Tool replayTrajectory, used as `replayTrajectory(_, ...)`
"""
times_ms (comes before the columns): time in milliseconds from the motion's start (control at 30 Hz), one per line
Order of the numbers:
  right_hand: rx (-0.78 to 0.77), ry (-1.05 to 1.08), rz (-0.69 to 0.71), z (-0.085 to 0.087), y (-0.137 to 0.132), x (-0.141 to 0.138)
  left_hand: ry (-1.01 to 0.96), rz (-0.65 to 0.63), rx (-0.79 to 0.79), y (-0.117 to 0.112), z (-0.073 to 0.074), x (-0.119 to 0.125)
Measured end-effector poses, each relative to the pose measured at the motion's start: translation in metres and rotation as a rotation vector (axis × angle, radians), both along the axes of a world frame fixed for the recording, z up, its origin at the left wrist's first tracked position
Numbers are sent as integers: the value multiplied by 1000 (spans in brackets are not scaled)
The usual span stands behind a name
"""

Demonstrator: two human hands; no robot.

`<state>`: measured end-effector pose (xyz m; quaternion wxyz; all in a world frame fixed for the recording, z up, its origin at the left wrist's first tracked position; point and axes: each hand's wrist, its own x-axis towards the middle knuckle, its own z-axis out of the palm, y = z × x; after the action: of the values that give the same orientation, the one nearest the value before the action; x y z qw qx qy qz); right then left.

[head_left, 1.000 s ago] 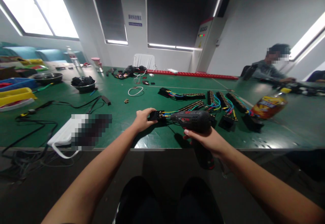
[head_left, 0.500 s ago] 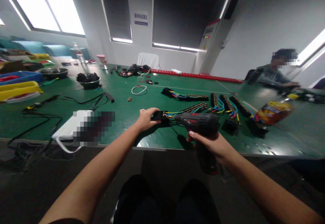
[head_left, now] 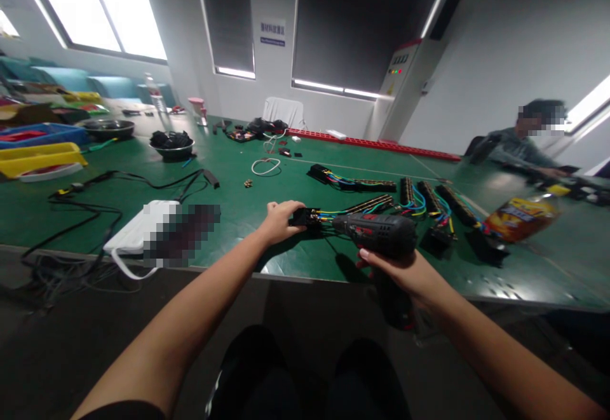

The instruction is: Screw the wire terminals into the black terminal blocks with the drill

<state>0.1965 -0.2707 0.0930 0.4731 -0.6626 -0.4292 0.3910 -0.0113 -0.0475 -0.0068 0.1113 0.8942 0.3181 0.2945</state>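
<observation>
My left hand (head_left: 279,220) is closed on a small black terminal block (head_left: 306,217) that lies on the green table (head_left: 238,197); coloured wires (head_left: 343,210) run out of the block to the right. My right hand (head_left: 400,270) grips the handle of a black cordless screwdriver (head_left: 379,234). The tool lies level, its tip pointing left at the block and touching or almost touching it.
More black strips with coloured wires (head_left: 429,201) lie to the right, with an orange drink bottle (head_left: 519,218) beyond them. A white case (head_left: 138,232) and black cables (head_left: 95,204) lie to the left, bowls and trays further back. Another person (head_left: 519,147) sits at the far right.
The view has shifted a little, so everything sits slightly right and lower. Both hands keep their hold on the block and the screwdriver.
</observation>
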Motion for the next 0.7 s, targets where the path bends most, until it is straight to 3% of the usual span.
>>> replayTrajectory(700, -25, -31, 16, 1, 0, 0, -38, -12, 19, -2, 0, 2)
